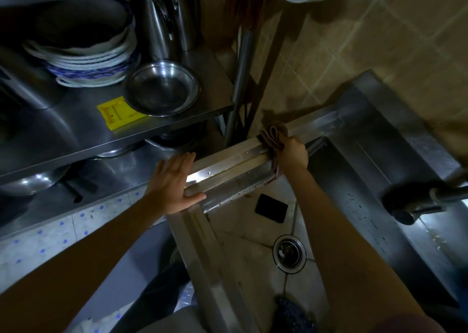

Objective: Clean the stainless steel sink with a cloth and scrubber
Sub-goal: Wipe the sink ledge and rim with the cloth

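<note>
Right hand gripped brown cloth on stainless steel sink rim at 12 o'clock, left hand flat, fingers open; basin apparently unwiped.

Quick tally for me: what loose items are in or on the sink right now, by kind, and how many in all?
Cloth: 1, brownish cloth on the sink's far rim, gripped by the right hand.
Dark flat pad: 1, black pad lying in the basin.
Dark blue scrubber: 1, scrubber at the basin's near edge.
Total: 3.
The left hand rests flat on the rim.
</note>
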A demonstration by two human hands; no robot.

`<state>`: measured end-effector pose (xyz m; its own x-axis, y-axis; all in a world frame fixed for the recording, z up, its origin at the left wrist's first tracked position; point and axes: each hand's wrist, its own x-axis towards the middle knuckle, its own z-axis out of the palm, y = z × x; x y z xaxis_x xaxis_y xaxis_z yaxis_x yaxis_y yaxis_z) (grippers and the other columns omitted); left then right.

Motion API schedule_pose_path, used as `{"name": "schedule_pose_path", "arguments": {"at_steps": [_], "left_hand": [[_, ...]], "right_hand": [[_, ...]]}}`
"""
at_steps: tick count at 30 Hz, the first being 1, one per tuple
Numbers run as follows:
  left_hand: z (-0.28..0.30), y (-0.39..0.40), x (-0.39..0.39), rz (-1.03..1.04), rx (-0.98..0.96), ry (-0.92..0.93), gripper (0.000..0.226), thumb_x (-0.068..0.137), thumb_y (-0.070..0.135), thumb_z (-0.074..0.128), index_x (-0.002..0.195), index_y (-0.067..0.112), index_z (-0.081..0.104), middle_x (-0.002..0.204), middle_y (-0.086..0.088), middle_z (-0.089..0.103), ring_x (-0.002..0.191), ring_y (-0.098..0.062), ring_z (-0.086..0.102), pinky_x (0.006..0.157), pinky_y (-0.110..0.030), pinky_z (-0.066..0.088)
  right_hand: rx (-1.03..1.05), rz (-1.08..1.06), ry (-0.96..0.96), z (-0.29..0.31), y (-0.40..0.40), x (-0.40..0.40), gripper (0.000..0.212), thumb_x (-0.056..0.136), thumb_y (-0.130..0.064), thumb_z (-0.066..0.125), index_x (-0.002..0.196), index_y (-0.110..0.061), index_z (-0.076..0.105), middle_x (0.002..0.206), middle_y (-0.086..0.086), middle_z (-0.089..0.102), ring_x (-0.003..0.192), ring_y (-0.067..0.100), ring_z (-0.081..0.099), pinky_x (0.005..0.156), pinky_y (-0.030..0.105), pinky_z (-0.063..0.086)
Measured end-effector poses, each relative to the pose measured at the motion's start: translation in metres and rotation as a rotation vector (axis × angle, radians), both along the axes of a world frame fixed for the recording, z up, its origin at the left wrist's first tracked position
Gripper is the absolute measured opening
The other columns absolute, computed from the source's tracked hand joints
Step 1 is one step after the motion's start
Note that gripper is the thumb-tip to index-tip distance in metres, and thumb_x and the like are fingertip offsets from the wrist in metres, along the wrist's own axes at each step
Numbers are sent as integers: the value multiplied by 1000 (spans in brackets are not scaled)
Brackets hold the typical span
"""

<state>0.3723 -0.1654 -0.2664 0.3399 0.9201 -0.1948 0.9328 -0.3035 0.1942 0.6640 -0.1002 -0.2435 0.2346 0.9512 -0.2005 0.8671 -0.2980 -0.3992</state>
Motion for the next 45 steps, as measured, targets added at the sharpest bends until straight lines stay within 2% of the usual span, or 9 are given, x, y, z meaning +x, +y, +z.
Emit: {"name": "schedule_pose_path", "arguments": {"at_steps": [3,9,15,20,29,34,38,41,45], "left_hand": [[-3,-8,-6,14,23,-29,94,69,73,41,133,4,38,119,-22,60,106,-39,60,84,-53,48],[-3,-7,-5,22,-20,0,98,68,74,38,133,2,45,121,-21,59,109,-38,57,90,-52,44],[-8,-7,-7,20,19,-20,95,70,74,37,132,2,47,118,-22,61,107,-37,59,89,-52,46],[-5,-7,-4,27,73,43,95,79,71,46,147,12,19,145,-13,38,132,-30,37,109,-45,28],[-2,-8,-8,-33,35,90,101,80,73,41,149,12,2,153,-11,21,139,-28,24,112,-44,21],[2,-11,-36,-107,57,48,104,71,75,33,148,8,17,146,-15,37,128,-31,43,103,-44,34],[3,-21,-63,-83,22,-26,101,71,73,31,142,2,33,134,-20,51,117,-36,53,97,-47,42],[6,-30,-69,-104,14,0,92,74,68,37,133,-1,46,116,-22,63,98,-36,64,84,-47,49],[8,-33,-69,-131,28,37,87,75,66,38,127,-2,51,107,-21,67,88,-34,67,76,-43,53]], "right_hand": [[-27,24,-73,2,3,-1,32,94,-19,48,124,-8,49,120,18,53,107,35,54,95,42,45],[-28,39,-105,1,-2,-7,27,94,-15,48,118,-1,49,117,21,54,106,36,55,92,41,45],[-31,193,-122,-5,-29,-41,38,96,-21,46,133,-15,42,124,17,49,111,35,50,94,40,43],[-38,247,-67,-3,-39,-57,43,93,-23,50,135,-21,44,125,14,50,112,34,50,93,38,44],[-35,140,-86,4,-40,-72,36,96,-19,46,131,-12,45,121,17,53,109,34,53,95,42,45],[-30,288,-138,0,-54,-88,36,94,-17,48,130,-15,48,120,14,54,109,33,53,91,40,46],[-54,223,-148,2,-54,-92,33,95,-18,47,127,-14,50,119,14,56,109,32,54,90,37,47],[-43,210,-137,4,-59,-106,35,93,-14,46,128,-16,49,117,15,56,105,33,54,87,39,47],[-31,239,-94,2,-71,-118,35,94,-16,47,129,-15,47,116,16,55,105,32,54,90,40,48]]}}
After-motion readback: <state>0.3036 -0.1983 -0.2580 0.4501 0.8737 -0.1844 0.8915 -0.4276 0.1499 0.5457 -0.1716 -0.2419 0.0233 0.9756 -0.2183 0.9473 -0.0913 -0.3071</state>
